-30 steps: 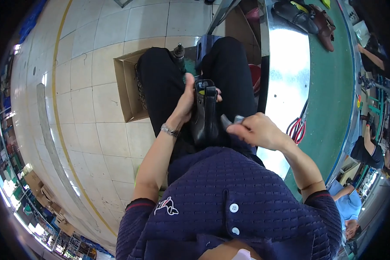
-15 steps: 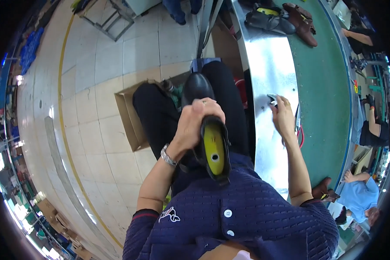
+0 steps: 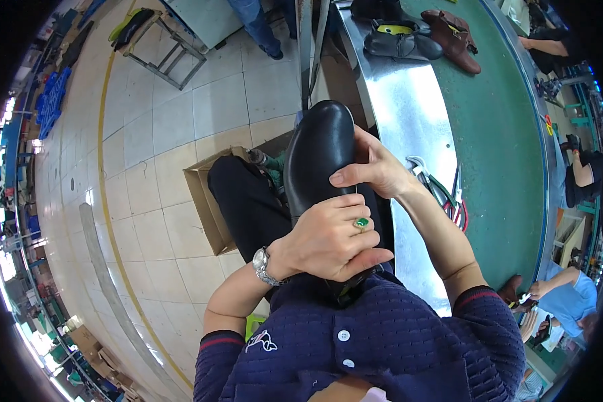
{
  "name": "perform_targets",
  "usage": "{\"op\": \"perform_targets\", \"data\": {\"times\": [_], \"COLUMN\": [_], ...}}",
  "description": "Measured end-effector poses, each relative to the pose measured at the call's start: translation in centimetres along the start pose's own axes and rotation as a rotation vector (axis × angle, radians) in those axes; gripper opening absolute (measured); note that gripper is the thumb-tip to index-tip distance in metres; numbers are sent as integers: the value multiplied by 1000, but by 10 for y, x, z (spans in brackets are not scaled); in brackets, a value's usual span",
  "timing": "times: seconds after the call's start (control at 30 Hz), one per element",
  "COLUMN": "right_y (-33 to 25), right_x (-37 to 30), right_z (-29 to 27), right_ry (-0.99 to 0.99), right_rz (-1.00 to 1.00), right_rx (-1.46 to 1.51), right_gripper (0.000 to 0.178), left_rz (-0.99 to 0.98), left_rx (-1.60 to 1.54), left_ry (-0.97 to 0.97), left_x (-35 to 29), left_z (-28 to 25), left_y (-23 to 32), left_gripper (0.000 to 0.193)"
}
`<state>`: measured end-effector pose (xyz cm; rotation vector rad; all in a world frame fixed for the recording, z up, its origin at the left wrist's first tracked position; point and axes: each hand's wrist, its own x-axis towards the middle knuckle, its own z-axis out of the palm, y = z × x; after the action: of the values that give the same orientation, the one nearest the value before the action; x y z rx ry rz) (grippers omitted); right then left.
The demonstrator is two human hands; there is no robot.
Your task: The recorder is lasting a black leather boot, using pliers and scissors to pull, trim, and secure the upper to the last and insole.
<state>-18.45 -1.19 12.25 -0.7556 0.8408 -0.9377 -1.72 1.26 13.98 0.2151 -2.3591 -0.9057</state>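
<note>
A black leather boot [image 3: 320, 151] sits over my lap, its rounded, glossy toe pointing away from me. My left hand [image 3: 335, 238] is wrapped across the boot's ankle part and hides most of the opening. At the right side of the boot's front, my right hand [image 3: 375, 167] grips it, with the thumb on the upper and the other fingers mostly hidden behind the edge. A thin pale line shows between the two hands; I cannot make out what it is. Metal-headed pincers [image 3: 419, 165] lie on the bench beside my right forearm.
To my right runs a shiny metal bench strip [image 3: 409, 100] beside a green work surface [image 3: 499, 167]. Black shoes [image 3: 402, 43] and a brown boot [image 3: 452, 40] stand at its far end. An open cardboard box [image 3: 204, 208] is left of my knees. Co-workers [image 3: 563, 295] sit across the bench.
My right hand has left the pincers on the bench and come onto the boot. The boot has been raised and turned, its upper now facing up. My left hand now covers its opening.
</note>
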Motion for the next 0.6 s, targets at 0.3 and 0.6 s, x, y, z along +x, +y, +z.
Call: {"op": "perform_targets", "data": {"times": [0.3,0.6], "right_y": [23,24], "right_x": [-5,-27], "right_z": [8,-14], "right_ry": [179,71], "right_rz": [-60,26], "right_rx": [-54,-137], "right_gripper": [59,57], "left_rz": [12,0], "left_rx": [1,-88], "left_ry": [-45,0], "left_x": [0,-6], "left_z": [13,22], "left_y": [-1,1], "left_gripper": [28,31]}}
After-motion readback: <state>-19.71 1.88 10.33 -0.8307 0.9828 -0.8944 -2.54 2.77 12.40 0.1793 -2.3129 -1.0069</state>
